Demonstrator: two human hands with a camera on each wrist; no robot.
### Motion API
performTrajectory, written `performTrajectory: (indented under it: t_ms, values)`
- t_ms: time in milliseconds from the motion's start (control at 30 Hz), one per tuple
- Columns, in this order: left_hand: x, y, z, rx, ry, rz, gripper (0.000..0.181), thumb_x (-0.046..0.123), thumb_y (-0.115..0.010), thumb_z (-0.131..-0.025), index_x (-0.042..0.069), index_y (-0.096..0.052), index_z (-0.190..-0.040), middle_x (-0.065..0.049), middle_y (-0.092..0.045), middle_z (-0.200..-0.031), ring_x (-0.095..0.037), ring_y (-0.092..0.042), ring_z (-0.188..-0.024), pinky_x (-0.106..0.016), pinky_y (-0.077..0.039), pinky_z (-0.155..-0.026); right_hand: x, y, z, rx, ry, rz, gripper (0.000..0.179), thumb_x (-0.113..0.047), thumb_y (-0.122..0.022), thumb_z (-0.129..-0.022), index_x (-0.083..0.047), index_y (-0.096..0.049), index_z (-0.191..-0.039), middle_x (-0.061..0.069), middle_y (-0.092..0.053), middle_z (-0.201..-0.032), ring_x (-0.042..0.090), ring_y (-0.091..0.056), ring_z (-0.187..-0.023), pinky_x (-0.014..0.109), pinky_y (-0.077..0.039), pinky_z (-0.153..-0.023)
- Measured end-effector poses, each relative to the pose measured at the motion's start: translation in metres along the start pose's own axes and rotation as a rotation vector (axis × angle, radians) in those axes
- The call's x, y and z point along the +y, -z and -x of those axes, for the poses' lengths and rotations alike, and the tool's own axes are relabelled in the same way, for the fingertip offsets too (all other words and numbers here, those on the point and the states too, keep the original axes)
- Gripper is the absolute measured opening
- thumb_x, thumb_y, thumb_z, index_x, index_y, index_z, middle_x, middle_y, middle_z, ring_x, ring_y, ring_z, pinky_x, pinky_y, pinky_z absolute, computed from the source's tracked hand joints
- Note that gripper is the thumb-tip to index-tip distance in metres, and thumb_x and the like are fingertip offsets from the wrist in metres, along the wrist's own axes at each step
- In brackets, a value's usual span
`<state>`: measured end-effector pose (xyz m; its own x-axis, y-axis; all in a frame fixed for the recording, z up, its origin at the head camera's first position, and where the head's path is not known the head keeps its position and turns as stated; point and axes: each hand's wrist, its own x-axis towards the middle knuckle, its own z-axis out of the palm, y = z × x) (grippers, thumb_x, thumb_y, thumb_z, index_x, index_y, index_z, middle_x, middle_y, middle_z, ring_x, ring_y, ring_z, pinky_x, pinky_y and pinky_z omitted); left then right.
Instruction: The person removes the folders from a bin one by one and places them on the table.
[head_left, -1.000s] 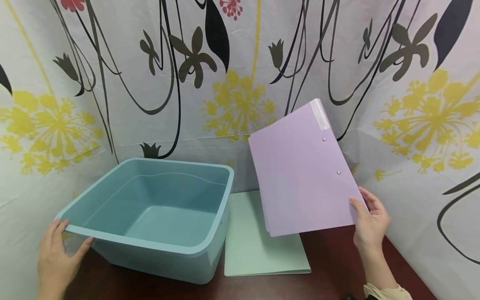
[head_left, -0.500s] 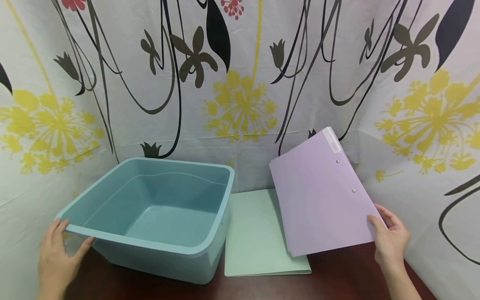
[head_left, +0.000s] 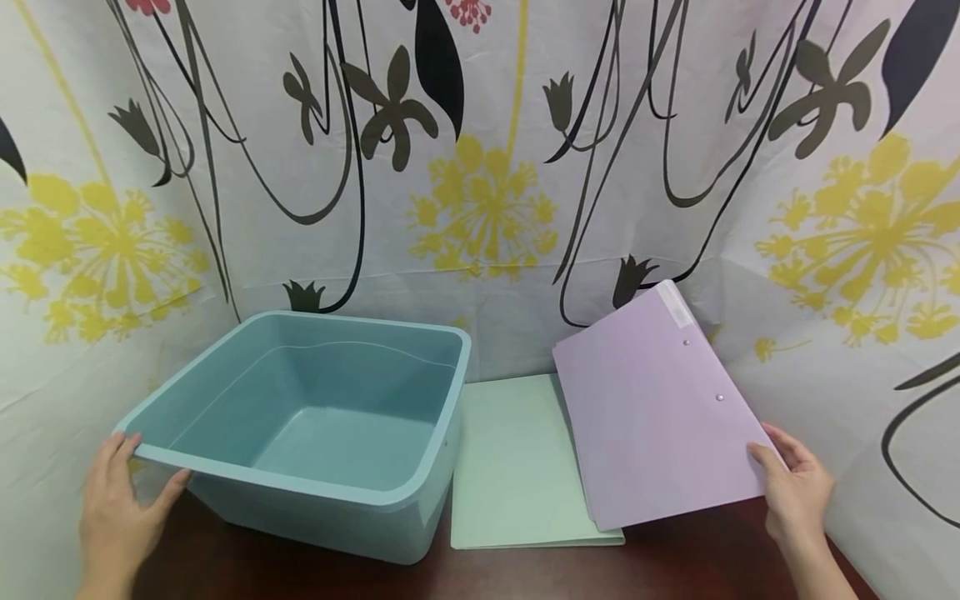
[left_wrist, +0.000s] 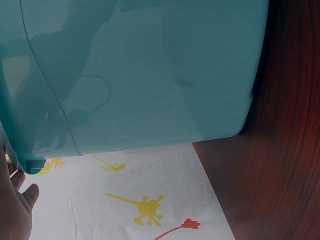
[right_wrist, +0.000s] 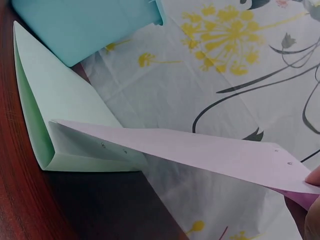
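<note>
A lilac file folder (head_left: 652, 421), with two rivets and a pale label strip near its spine, is held tilted at the right. My right hand (head_left: 798, 487) pinches its lower right corner, thumb on the front and fingers behind. Its lower left part overlaps a mint-green folder (head_left: 517, 467) lying on the table, whose edges stand slightly apart in the right wrist view. At the left stands a blue plastic tub (head_left: 375, 497) with nothing inside. My left hand (head_left: 120, 517) holds its front left corner, fingertips hooked over the rim and thumb beside the front edge.
A dark reddish-brown wooden table (head_left: 330, 579) lies under the tub and the green folder. White cloth (head_left: 495, 225) with yellow, black and red plant patterns hangs behind and at both sides, close to the tub and the lilac folder.
My right hand has moved down and to the right with the lilac folder, uncovering more of the green folder. My left hand and the tub have stayed in place.
</note>
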<state>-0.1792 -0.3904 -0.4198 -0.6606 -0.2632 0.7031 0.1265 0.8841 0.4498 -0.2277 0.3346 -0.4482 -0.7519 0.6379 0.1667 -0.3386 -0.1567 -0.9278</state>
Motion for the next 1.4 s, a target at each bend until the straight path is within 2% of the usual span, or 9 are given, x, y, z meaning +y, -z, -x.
performTrajectory:
  t_ms: [167,367,600,733,867,1100,1233,1367,1400]
  values:
    - [0.000,0.000,0.000,0.002,-0.002,-0.006,0.084,0.058,-0.056,-0.079,-0.005,-0.036,-0.132,-0.026,-0.031,-0.137,-0.040,-0.024,-0.130,-0.052,-0.017,-0.107,0.052,0.037,-0.038,-0.072,0.049,0.045,0.034,0.005,-0.068,-0.075,-0.007,-0.067,-0.107,-0.010,-0.069,-0.089,0.002,-0.063,-0.069,0.019,-0.050,-0.049]
    - [0.000,0.001,-0.001,-0.008,0.006,-0.014,0.083,0.055,-0.057,-0.079,-0.005,-0.036,-0.132,-0.026,-0.030,-0.138,-0.040,-0.024,-0.131,-0.052,-0.017,-0.107,0.097,0.068,-0.068,-0.080,-0.034,0.168,0.039,-0.004,-0.072,-0.075,-0.013,-0.065,-0.112,-0.016,-0.067,-0.095,-0.002,-0.062,-0.072,0.018,-0.050,-0.050]
    - [-0.001,0.001,0.001,-0.005,0.005,-0.012,0.084,0.055,-0.058,-0.079,-0.006,-0.036,-0.132,-0.027,-0.030,-0.137,-0.040,-0.024,-0.130,-0.051,-0.017,-0.107,0.121,0.088,-0.086,-0.069,-0.098,0.404,0.044,-0.020,-0.074,-0.076,-0.019,-0.061,-0.118,-0.021,-0.063,-0.091,-0.004,-0.059,-0.068,0.020,-0.048,-0.046]
    - [-0.002,0.002,0.001,-0.011,0.006,-0.018,0.084,0.055,-0.057,-0.080,-0.006,-0.035,-0.133,-0.027,-0.030,-0.137,-0.041,-0.024,-0.130,-0.051,-0.016,-0.107,0.132,0.096,-0.092,-0.101,-0.081,0.565,0.049,-0.030,-0.072,-0.077,-0.019,-0.058,-0.123,-0.026,-0.057,-0.083,-0.005,-0.058,-0.066,0.021,-0.049,-0.047]
    - [-0.001,0.002,0.001,-0.017,0.003,-0.025,0.083,0.054,-0.057,-0.080,-0.006,-0.035,-0.133,-0.027,-0.030,-0.138,-0.041,-0.024,-0.130,-0.051,-0.016,-0.107,0.119,0.091,-0.080,-0.168,-0.046,0.698,0.041,-0.035,-0.068,-0.080,-0.025,-0.058,-0.119,-0.029,-0.053,-0.079,-0.004,-0.057,-0.065,0.020,-0.048,-0.049]
    - [0.000,0.001,0.000,-0.002,-0.019,-0.008,0.086,0.058,-0.055,-0.080,-0.007,-0.035,-0.132,-0.028,-0.030,-0.137,-0.041,-0.024,-0.130,-0.052,-0.017,-0.107,0.056,0.066,-0.038,-0.407,-0.088,0.701,0.026,-0.021,-0.064,-0.085,-0.024,-0.057,-0.110,-0.024,-0.056,-0.079,-0.004,-0.055,-0.069,0.017,-0.046,-0.058]
    - [0.000,0.001,0.000,0.010,-0.037,0.006,0.089,0.063,-0.053,-0.079,-0.007,-0.036,-0.131,-0.029,-0.030,-0.136,-0.042,-0.024,-0.129,-0.052,-0.016,-0.107,0.050,0.066,-0.034,-0.486,-0.129,0.715,0.024,-0.021,-0.063,-0.085,-0.027,-0.055,-0.107,-0.014,-0.060,-0.084,-0.005,-0.055,-0.072,0.015,-0.046,-0.062]
    - [0.001,0.002,0.000,-0.003,-0.023,-0.007,0.087,0.060,-0.054,-0.079,-0.006,-0.035,-0.132,-0.028,-0.030,-0.137,-0.042,-0.024,-0.130,-0.052,-0.016,-0.107,0.052,0.069,-0.036,-0.491,-0.143,0.765,0.031,-0.023,-0.061,-0.086,-0.012,-0.053,-0.115,0.002,-0.061,-0.093,-0.006,-0.054,-0.072,0.015,-0.046,-0.063]
    - [0.001,0.002,0.000,-0.004,-0.021,-0.010,0.086,0.060,-0.054,-0.079,-0.006,-0.035,-0.132,-0.027,-0.030,-0.137,-0.041,-0.024,-0.130,-0.051,-0.016,-0.107,0.052,0.069,-0.036,-0.490,-0.148,0.769,0.030,-0.024,-0.061,-0.086,-0.014,-0.053,-0.114,0.000,-0.061,-0.093,-0.007,-0.053,-0.073,0.014,-0.045,-0.063]
